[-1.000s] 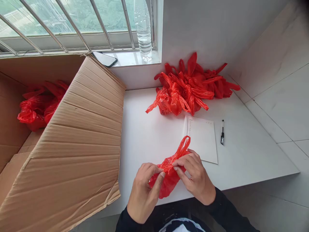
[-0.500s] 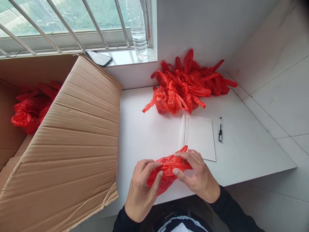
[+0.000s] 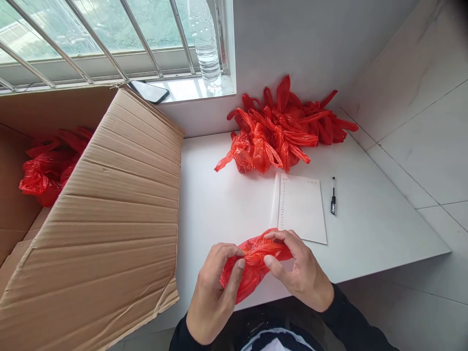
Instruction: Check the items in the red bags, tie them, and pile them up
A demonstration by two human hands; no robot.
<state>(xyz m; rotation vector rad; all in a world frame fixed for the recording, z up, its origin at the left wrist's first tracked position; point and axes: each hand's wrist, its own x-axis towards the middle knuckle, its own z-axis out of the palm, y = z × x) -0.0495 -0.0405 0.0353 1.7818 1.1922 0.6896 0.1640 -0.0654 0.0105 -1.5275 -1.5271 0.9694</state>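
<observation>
A crumpled red plastic bag (image 3: 252,263) is held over the near edge of the white table (image 3: 365,229). My left hand (image 3: 214,292) pinches its left side with thumb and fingers closed on the plastic. My right hand (image 3: 298,273) grips its right side, fingers curled over the top. The bag's handle loop is folded down into the bundle. A pile of several tied red bags (image 3: 281,129) lies at the back of the table by the wall.
A large open cardboard box (image 3: 109,214) stands at the left with more red bags (image 3: 47,163) inside. A white notebook (image 3: 302,207) and a black pen (image 3: 333,196) lie behind my hands. A water bottle (image 3: 204,44) and a phone (image 3: 148,91) sit on the windowsill.
The bag's handle loop, which stuck up to the right a second ago, has been folded down into the bundle. Both hands have closed in tighter on the bag.
</observation>
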